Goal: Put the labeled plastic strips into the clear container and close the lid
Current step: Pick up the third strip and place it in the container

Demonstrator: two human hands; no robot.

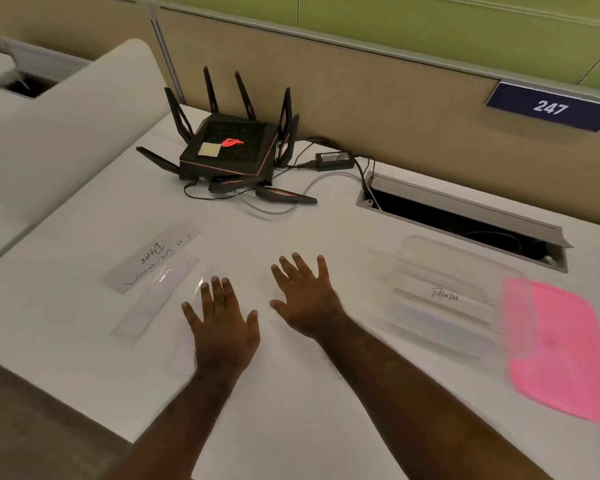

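Three clear plastic strips lie on the white desk at the left. The farthest strip [152, 259] reads "BEAR". A second strip [156, 296] lies beside it, and a third strip [184, 351] is partly under my left hand [222, 323], which rests flat with fingers spread. My right hand [307, 296] hovers open just right of it, holding nothing. The clear container [444, 296] sits at the right with several strips inside, one marked "PANDA". Its pink lid [561, 348] lies off, against the container's right side.
A black router [232, 147] with antennas and its power brick [333, 157] stand at the back, cables trailing. An open cable hatch [465, 216] lies behind the container. A padded divider [66, 133] rises at the left. The desk's front edge runs bottom left.
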